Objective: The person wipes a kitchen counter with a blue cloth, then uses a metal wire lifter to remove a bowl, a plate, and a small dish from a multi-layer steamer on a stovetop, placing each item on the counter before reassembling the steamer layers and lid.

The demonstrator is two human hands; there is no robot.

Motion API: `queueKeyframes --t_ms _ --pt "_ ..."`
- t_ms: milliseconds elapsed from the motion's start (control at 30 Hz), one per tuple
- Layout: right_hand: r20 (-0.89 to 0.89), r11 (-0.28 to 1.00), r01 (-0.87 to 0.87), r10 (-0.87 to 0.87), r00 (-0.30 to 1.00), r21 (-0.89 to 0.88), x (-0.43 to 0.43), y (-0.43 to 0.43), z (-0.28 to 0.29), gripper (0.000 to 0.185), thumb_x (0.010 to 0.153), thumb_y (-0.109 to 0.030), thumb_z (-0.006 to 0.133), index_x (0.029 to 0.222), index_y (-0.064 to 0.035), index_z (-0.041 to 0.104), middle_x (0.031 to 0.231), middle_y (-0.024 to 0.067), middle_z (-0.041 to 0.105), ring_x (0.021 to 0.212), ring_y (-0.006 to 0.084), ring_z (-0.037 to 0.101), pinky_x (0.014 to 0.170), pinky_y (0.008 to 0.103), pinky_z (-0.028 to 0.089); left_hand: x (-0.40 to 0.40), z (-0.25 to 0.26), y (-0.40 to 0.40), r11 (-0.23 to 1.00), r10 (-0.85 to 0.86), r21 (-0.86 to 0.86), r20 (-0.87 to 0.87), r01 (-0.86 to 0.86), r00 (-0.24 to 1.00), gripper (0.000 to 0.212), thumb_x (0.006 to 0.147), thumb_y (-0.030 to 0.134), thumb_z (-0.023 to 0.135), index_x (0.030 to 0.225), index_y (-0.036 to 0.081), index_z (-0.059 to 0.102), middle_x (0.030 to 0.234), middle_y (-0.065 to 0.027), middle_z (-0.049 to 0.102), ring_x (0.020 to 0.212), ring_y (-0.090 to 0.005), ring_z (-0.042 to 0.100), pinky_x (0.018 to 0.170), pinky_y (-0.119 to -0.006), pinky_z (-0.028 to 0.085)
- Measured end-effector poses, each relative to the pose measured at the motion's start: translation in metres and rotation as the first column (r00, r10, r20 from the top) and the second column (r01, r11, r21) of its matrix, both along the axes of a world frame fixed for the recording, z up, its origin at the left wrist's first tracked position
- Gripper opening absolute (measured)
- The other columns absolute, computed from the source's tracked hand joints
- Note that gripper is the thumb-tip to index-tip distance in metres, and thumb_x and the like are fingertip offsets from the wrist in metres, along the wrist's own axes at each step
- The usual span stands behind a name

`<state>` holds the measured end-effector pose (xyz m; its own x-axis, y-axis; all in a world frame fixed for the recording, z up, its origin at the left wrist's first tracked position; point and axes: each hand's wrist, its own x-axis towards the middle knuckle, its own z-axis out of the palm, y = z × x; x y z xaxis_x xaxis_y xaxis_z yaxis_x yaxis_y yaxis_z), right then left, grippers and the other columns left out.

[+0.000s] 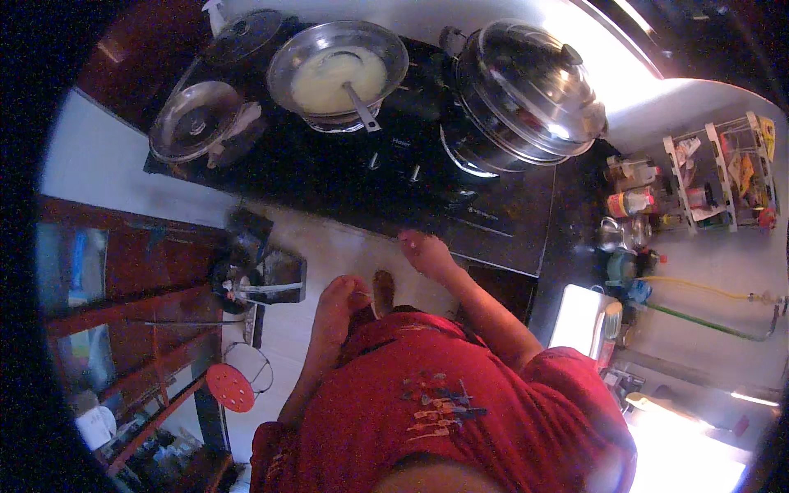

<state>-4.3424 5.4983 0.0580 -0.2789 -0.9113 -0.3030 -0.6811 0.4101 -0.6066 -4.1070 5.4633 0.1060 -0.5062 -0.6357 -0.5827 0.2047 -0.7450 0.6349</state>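
Observation:
My left hand [343, 294] hangs low in front of my body with its fingers curled, and I see nothing in it. Near the front edge of the black hob [320, 179], my right hand [425, 249] is held with loosely bent fingers; whether it holds anything small is unclear. On the hob's left burner stands a metal pan [277, 80] of pale, creamy liquid [320, 77], and a metal ladle [360, 106] leans in it with its handle towards me. A large steamer pot with a domed glass lid [524, 74] stands on the right burner.
A pot lid [197, 120] and a cloth [243, 120] lie left of the pan. Bottles [632, 202], jars and a wire rack [718, 175] line the right wall. A white cutting board [574, 320] stands on the right counter. A red round stool [230, 387] is on the floor at left.

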Motion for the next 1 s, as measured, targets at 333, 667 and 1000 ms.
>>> queueKeyframes --t_ms 333,667,1000 --pt "-0.032 0.978 -0.093 0.101 0.994 0.186 0.006 0.028 -0.015 0.032 0.085 -0.037 0.046 0.105 -0.0143 0.058 0.099 0.0152 0.060 0.091 0.0344 0.057 0.075 0.0431 0.046 0.002 -0.010 -0.020 0.993 -0.106 0.065 0.083 0.101 0.991 0.021 0.089 0.019 0.048 0.098 0.002 0.056 0.090 -0.0093 0.060 0.082 -0.0182 0.058 0.074 -0.031 0.049" --pt "-0.110 0.973 -0.132 0.155 0.982 0.191 0.031 -0.016 0.009 0.032 0.085 -0.034 0.047 0.105 -0.0123 0.057 0.091 0.0158 0.062 0.084 0.0353 0.059 0.071 0.0427 0.047 0.018 -0.030 -0.066 0.977 -0.210 -0.056 -0.042 0.207 0.977 0.021 0.088 0.024 0.050 0.095 0.005 0.058 0.084 -0.0059 0.061 0.078 -0.0141 0.058 0.071 -0.027 0.047" --pt "-0.042 0.984 -0.048 0.056 0.998 0.171 0.064 -0.031 0.012 0.035 0.086 -0.035 0.047 0.108 -0.0093 0.056 0.102 0.0168 0.060 0.092 0.0354 0.058 0.077 0.0425 0.047 0.040 -0.054 -0.112 0.969 -0.247 0.008 -0.026 0.248 0.969 0.022 0.086 0.025 0.053 0.094 0.006 0.058 0.082 -0.0043 0.060 0.071 -0.0143 0.058 0.066 -0.027 0.048"
